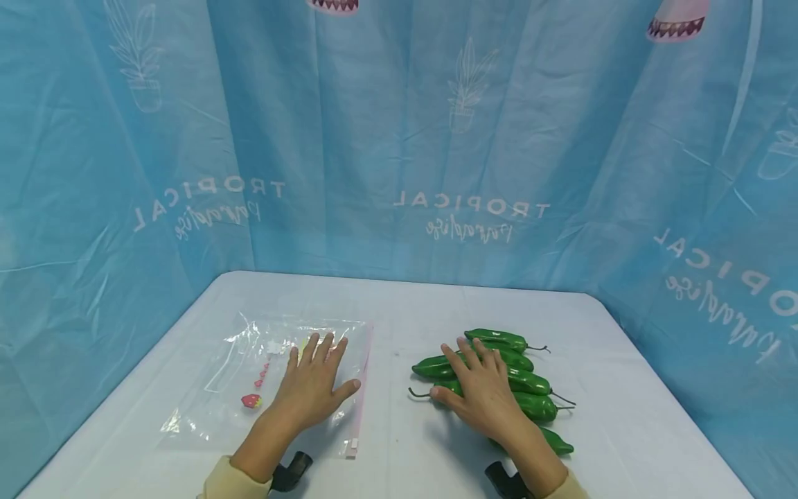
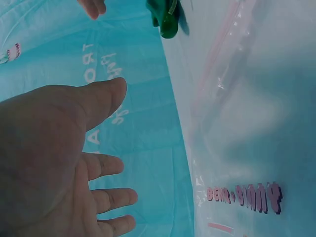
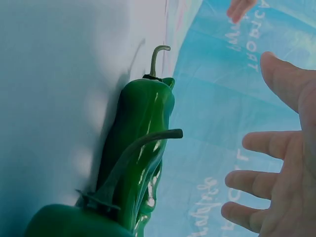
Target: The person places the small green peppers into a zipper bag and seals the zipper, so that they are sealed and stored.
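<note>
A clear plastic bag with a pink slider edge lies flat on the left half of the white table. Over it the left hand is spread, palm down; the left wrist view shows a gap between this hand and the bag. On the right, several green peppers with stems lie side by side. Above them the right hand is held with fingers spread; in the right wrist view this hand stands apart from the peppers. Neither hand holds anything.
The white table has rounded far corners. A blue printed curtain hangs behind it and along both sides. Dark wrist-worn devices show at both wrists.
</note>
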`<state>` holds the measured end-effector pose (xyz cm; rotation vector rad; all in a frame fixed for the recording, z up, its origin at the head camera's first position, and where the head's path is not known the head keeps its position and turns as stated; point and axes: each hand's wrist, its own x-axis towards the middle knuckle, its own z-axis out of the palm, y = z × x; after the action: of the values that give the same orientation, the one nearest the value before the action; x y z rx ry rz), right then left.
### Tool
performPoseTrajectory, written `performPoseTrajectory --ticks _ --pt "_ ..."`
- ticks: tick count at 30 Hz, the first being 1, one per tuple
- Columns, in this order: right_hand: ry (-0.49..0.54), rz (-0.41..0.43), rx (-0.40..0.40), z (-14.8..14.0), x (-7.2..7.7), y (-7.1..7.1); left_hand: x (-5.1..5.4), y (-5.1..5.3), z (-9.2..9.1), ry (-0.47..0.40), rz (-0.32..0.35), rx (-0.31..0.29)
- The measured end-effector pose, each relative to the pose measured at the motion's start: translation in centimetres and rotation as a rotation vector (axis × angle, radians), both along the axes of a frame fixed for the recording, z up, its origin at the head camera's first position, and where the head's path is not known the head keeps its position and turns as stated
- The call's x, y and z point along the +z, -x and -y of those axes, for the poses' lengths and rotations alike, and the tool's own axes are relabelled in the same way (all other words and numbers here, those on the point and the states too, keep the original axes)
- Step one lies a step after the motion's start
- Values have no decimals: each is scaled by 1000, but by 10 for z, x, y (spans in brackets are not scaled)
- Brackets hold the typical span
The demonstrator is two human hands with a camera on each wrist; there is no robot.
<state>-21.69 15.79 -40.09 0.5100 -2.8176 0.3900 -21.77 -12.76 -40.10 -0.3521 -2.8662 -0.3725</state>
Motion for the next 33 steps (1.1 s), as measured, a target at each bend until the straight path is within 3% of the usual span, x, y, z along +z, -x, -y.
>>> performPoseTrajectory --ticks 11,33 --pt "31 67 30 7 -2 4 -4 3 -3 -28 47 -22" --pt "37 89 74 20 -4 15 -6 9 -7 -67 76 -47"
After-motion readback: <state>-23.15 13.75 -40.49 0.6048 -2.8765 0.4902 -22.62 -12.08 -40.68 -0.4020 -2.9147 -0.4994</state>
